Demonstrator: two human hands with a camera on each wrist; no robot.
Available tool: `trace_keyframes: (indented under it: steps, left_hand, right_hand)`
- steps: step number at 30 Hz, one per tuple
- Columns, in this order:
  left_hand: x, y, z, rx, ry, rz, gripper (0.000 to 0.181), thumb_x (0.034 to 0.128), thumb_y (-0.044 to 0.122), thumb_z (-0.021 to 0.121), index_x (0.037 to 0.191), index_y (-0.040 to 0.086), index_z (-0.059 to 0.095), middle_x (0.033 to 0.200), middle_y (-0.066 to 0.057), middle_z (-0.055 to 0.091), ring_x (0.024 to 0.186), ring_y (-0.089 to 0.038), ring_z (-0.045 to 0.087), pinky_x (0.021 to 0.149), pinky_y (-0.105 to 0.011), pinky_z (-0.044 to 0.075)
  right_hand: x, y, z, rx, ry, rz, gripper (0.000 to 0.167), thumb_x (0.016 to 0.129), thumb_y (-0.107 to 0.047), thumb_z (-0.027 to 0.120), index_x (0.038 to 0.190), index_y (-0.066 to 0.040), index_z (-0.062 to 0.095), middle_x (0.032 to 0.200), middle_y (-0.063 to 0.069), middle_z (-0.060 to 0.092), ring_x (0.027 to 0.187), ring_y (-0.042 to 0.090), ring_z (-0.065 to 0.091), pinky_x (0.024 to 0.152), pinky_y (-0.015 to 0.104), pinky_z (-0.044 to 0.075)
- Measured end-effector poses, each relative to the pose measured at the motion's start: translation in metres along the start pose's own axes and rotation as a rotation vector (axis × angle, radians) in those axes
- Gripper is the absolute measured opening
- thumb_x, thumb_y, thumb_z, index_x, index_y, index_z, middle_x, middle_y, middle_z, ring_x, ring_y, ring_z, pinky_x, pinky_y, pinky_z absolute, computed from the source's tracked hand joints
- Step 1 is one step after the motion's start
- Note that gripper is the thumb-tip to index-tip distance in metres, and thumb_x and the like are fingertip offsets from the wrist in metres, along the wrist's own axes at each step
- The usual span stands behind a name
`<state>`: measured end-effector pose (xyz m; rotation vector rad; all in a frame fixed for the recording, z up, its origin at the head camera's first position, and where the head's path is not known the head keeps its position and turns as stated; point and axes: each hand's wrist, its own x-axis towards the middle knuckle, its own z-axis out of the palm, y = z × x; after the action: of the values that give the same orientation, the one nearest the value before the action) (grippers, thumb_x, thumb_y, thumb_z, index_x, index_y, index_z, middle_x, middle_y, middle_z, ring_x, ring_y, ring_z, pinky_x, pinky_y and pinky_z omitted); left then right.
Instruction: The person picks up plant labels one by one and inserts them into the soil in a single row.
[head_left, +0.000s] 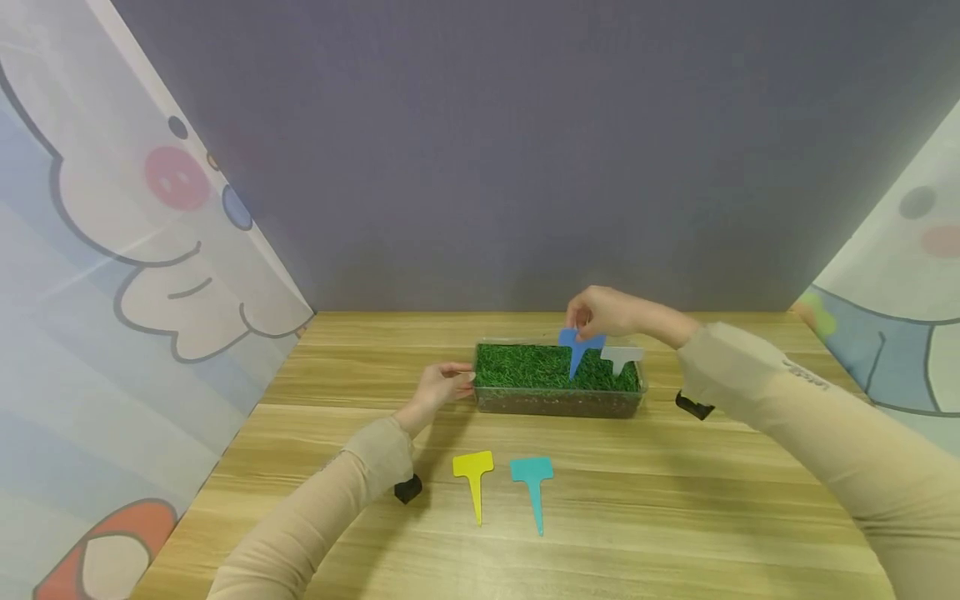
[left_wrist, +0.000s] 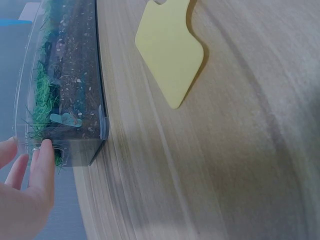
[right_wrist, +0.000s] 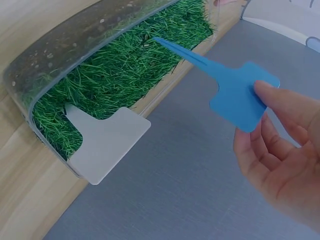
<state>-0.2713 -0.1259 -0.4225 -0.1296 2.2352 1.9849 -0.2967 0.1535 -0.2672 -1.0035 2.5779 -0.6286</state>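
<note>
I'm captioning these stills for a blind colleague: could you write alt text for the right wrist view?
A right hand pinches a blue T-shaped marker by its wide end, the pointed end directed at green grass in a clear container. Near one end of the container, a white T-shaped marker stands in the grass.

Soft, diffuse shadows on the table (head_left: 637, 517)
</note>
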Motion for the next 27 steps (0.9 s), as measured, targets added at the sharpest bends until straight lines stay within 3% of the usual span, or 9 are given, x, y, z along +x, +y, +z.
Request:
trace_keyframes:
  steps: [8, 15, 20, 23, 27]
  left_hand:
    - [-0.008, 0.011, 0.002, -0.020, 0.007, -0.039, 0.029, 0.0837, -0.003, 0.055, 0.111, -0.012, 0.053, 0.105, -0.026, 0.056, 0.086, -0.029, 0.060, 0.080, -0.034, 0.054]
    - [-0.003, 0.000, 0.000, -0.020, -0.015, 0.020, 0.026, 0.0841, 0.000, 0.056, 0.108, -0.011, 0.055, 0.101, -0.025, 0.057, 0.083, -0.029, 0.061, 0.077, -0.034, 0.055]
    - [-0.001, 0.001, -0.001, -0.013, -0.010, 0.014, 0.026, 0.0849, 0.001, 0.056, 0.108, -0.011, 0.056, 0.101, -0.025, 0.057, 0.080, -0.026, 0.061, 0.077, -0.034, 0.055]
    - [-0.007, 0.011, 0.003, -0.005, 0.008, -0.015, 0.028, 0.0847, -0.002, 0.055, 0.111, -0.013, 0.053, 0.105, -0.027, 0.055, 0.082, -0.027, 0.060, 0.079, -0.036, 0.054]
    - [-0.007, 0.012, 0.003, -0.015, -0.004, -0.027, 0.030, 0.0852, -0.001, 0.054, 0.112, -0.013, 0.052, 0.108, -0.028, 0.053, 0.088, -0.033, 0.059, 0.082, -0.038, 0.053]
  right_hand:
    - [0.009, 0.008, 0.008, -0.077, 0.052, 0.003, 0.012, 0.078, 0.004, 0.058, 0.090, 0.003, 0.061, 0.075, 0.006, 0.058, 0.068, 0.016, 0.052, 0.060, 0.026, 0.050]
    - [0.012, 0.014, 0.014, -0.114, 0.083, 0.025, 0.012, 0.078, 0.004, 0.059, 0.090, 0.003, 0.062, 0.074, 0.005, 0.058, 0.068, 0.017, 0.052, 0.061, 0.026, 0.050]
    - [0.012, 0.017, 0.017, -0.115, 0.100, 0.030, 0.012, 0.078, 0.004, 0.060, 0.089, 0.002, 0.062, 0.074, 0.006, 0.058, 0.069, 0.017, 0.052, 0.062, 0.027, 0.050]
    - [0.012, 0.018, 0.020, -0.116, 0.101, 0.021, 0.012, 0.078, 0.004, 0.060, 0.089, 0.002, 0.062, 0.074, 0.007, 0.058, 0.069, 0.017, 0.053, 0.061, 0.028, 0.050]
    - [0.013, 0.020, 0.022, -0.122, 0.098, 0.014, 0.012, 0.078, 0.005, 0.059, 0.089, 0.002, 0.062, 0.074, 0.006, 0.058, 0.068, 0.017, 0.053, 0.060, 0.029, 0.050]
